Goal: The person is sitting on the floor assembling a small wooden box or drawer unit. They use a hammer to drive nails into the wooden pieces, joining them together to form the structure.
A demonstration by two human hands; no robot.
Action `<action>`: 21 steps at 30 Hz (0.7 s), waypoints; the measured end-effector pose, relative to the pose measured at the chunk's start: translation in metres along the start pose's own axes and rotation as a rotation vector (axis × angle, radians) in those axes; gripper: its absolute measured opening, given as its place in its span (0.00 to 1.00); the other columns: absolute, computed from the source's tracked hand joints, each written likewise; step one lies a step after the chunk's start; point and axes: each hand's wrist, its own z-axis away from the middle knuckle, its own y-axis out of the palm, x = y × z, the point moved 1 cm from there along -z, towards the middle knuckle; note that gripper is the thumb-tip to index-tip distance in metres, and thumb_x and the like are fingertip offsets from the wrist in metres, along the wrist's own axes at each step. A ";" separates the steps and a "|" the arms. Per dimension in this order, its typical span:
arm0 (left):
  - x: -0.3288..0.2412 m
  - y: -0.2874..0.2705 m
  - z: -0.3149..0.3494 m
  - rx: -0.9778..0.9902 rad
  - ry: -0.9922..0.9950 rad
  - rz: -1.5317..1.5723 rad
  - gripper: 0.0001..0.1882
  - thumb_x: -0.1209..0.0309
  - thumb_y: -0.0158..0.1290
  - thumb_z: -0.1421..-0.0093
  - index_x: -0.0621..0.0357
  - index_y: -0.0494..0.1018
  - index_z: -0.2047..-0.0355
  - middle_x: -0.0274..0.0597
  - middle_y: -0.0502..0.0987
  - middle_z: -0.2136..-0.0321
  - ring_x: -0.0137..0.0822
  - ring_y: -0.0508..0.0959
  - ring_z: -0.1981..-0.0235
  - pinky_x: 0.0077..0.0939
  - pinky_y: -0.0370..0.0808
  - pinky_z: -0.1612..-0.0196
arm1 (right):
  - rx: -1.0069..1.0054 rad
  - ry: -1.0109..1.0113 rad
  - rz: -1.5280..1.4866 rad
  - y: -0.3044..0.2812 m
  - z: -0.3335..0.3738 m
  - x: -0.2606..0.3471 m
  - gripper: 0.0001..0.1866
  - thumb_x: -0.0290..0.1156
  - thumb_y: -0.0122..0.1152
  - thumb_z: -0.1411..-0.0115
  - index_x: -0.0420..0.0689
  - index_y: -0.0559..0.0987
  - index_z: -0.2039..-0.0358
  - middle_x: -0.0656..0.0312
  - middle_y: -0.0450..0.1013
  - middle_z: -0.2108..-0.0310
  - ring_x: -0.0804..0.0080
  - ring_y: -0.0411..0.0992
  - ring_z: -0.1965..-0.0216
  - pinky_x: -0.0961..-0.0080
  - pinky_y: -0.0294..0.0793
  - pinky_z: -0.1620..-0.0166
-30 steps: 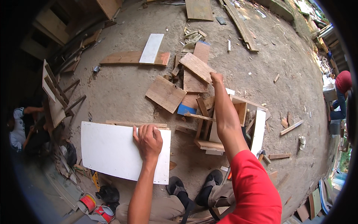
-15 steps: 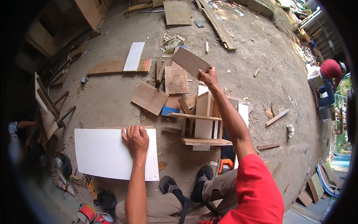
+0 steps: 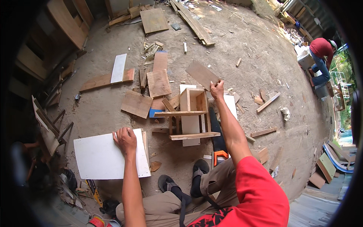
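Note:
My left hand [image 3: 125, 139] lies over the far edge of a white board [image 3: 96, 159], its fingers bent round that edge. Bare wood shows along the board's right side, beneath it. My right hand [image 3: 217, 90], arm stretched forward, pinches the near corner of a thin brown board [image 3: 201, 73], held above the ground. Below that hand stands a wooden frame [image 3: 194, 113] of nailed planks, with an open box-like top. A handsaw [image 3: 220, 156] with an orange handle lies to the right of the frame, its dark blade partly hidden.
Loose wood pieces [image 3: 159, 83] lie left of and beyond the frame. A white strip [image 3: 118, 68] rests across a brown plank [image 3: 98, 82]. Offcuts [image 3: 268, 102] are scattered on the right. Another person [image 3: 322, 56] in a red shirt bends at the far right.
The view has shifted, so most things sit further left. My right hand has carried the brown board rightward, away from the wood pile. The white board has turned slightly under my left hand.

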 end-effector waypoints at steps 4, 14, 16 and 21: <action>-0.019 0.004 -0.004 0.048 0.190 0.044 0.22 0.59 0.54 0.41 0.57 0.71 0.51 0.49 0.69 0.45 0.51 0.63 0.37 0.55 0.47 0.30 | 0.095 -0.052 -0.043 0.004 0.011 -0.006 0.23 0.34 0.63 0.38 0.37 0.62 0.51 0.49 0.74 0.64 0.64 0.75 0.65 0.68 0.76 0.61; -0.228 0.162 -0.073 0.782 0.499 0.524 0.56 0.64 0.60 0.52 0.69 0.40 0.30 0.65 0.60 0.36 0.54 0.63 0.35 0.41 0.60 0.32 | 0.109 0.090 -0.216 -0.032 0.025 0.004 0.27 0.34 0.66 0.38 0.37 0.61 0.47 0.51 0.73 0.55 0.67 0.75 0.61 0.70 0.78 0.59; -0.284 0.140 -0.060 0.873 0.185 0.731 0.57 0.64 0.58 0.52 0.73 0.36 0.30 0.68 0.64 0.38 0.57 0.68 0.38 0.38 0.67 0.36 | 0.015 0.307 -0.286 -0.096 0.045 0.006 0.26 0.33 0.65 0.38 0.39 0.62 0.47 0.52 0.72 0.54 0.67 0.75 0.61 0.66 0.80 0.60; -0.229 0.203 -0.069 0.795 -0.131 0.418 0.43 0.68 0.54 0.49 0.78 0.53 0.36 0.69 0.72 0.47 0.58 0.75 0.45 0.42 0.72 0.41 | 0.099 0.471 -0.806 -0.134 0.146 0.114 0.21 0.25 0.60 0.36 0.41 0.62 0.47 0.51 0.71 0.51 0.61 0.77 0.57 0.60 0.83 0.58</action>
